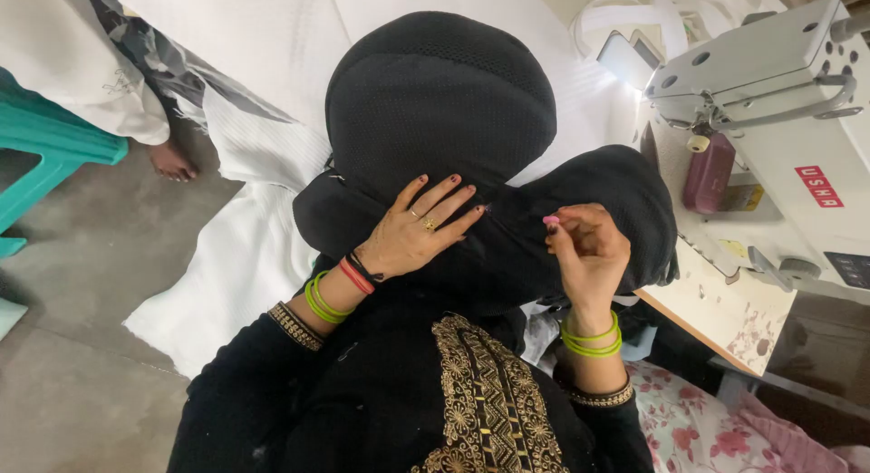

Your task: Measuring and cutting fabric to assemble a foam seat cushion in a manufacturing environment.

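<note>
A large black padded mesh piece, rounded like a cushion or bag panel, lies across my lap. My left hand rests flat on it with fingers spread, pressing the black fabric down near a seam. My right hand is curled to the right of it, fingertips pinched on the black fabric edge; whether it holds a small tool or thread I cannot tell. Both wrists wear green bangles.
A white sewing machine stands on a worn table at right, with a dark red bottle beside it. White fabric spreads over the floor. Another person's bare foot and a teal stool are at upper left.
</note>
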